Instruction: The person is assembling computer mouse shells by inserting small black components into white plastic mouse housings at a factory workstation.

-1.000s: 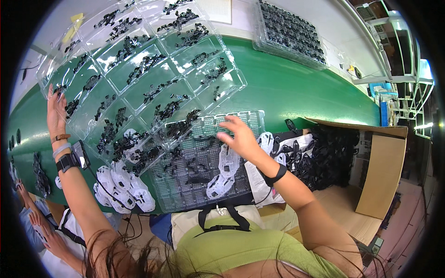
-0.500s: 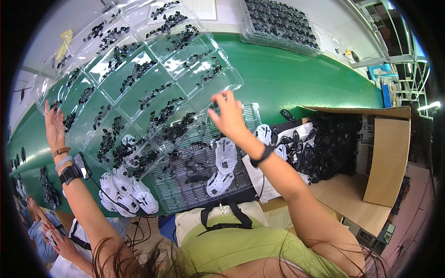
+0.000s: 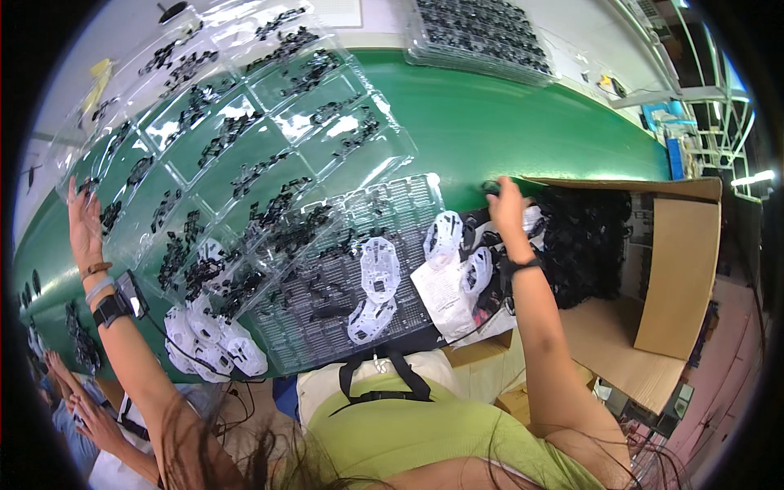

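Note:
A large clear compartment tray (image 3: 184, 173) holding clusters of small black parts spans the left and middle of the view. My left hand (image 3: 85, 224) is at its left edge, fingers gripping the rim beside a few black parts. To the right, my right hand (image 3: 508, 208) is closed over a small black oval part (image 3: 491, 188) at the green mat, just left of the cardboard box; its fingertips partly hide the part. Beneath the clear tray's near right side lies a ribbed tray (image 3: 343, 327), with white translucent shells (image 3: 380, 269) on it.
An open cardboard box (image 3: 686, 278) full of black parts (image 3: 584, 245) stands at right. White shells (image 3: 214, 343) are piled at the near left. A stack of filled trays (image 3: 480, 41) sits at the far side. Another person's hands (image 3: 90, 412) show at lower left.
My right hand has moved right from the clear tray's near right corner to the black oval part by the box. My left hand stays at the tray's left edge. The view has shifted slightly.

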### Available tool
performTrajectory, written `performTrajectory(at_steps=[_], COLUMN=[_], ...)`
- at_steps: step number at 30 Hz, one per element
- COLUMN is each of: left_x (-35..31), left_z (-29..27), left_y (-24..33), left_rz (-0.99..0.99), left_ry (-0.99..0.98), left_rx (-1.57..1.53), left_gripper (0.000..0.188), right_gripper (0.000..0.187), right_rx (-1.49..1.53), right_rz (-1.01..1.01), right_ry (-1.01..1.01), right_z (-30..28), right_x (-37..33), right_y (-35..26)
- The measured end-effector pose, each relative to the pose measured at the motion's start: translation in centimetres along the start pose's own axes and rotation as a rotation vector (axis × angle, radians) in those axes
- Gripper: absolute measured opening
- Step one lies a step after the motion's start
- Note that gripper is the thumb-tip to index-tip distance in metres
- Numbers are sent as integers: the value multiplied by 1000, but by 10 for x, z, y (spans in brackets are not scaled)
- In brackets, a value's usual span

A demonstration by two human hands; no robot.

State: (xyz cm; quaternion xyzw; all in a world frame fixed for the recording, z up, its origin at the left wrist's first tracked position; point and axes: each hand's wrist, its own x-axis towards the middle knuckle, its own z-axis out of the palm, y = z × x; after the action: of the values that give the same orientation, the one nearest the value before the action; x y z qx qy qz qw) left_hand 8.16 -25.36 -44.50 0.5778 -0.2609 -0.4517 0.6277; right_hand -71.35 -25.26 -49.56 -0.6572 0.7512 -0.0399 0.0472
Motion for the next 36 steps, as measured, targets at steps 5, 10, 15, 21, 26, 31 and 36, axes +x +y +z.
performTrajectory(at_steps=[5, 10, 15, 21, 26, 31, 36], left_x=[-11, -19, -17, -14, -14, -13, -10], left_z=[12, 22, 44, 40, 52, 51, 54], left_y=[15, 19, 18, 20, 15, 12, 9], left_rz=[32, 13, 33, 61, 84, 90, 60], left_ry=[50, 60, -1, 14, -15, 41, 47], left_rx=[27, 52, 53, 24, -32, 8, 19], left_gripper=[52, 51, 51, 49, 50, 51, 52], right_gripper=[49, 47, 59, 66, 61, 44, 21], right_rx=[-514, 338, 214, 128, 60, 295, 665], right_rz=[517, -192, -411, -331, -445, -596, -625], right_ry=[276, 204, 63, -49, 210, -104, 66], right_z=[-76, -71, 5, 24, 40, 31, 35], right_x=[-44, -13, 32, 30, 42, 9, 11], right_y=[19, -114, -234, -272, -271, -301, -298])
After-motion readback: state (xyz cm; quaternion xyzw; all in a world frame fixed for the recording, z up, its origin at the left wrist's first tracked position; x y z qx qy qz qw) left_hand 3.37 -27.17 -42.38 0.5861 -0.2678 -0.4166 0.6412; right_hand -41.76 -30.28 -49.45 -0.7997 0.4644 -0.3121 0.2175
